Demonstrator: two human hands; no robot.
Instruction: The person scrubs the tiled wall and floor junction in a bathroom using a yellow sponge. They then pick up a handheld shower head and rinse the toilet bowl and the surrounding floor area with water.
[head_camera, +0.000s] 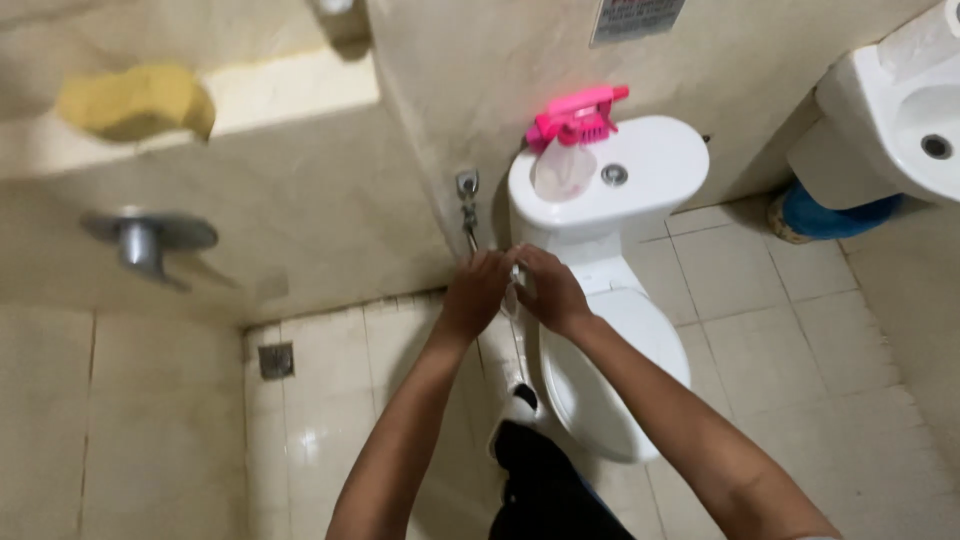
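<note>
Both my hands meet low beside the white toilet, just under its tank. My left hand and my right hand are closed together on a small white sprayer head at the end of a metal hose. The hose hangs from a wall valve left of the tank. A clear spray bottle with a pink trigger stands on the tank lid. The toilet lid is down.
A yellow sponge rests on a wall ledge at upper left, above a metal fitting. A floor drain sits in the tiled floor. A white basin hangs at right over a blue container.
</note>
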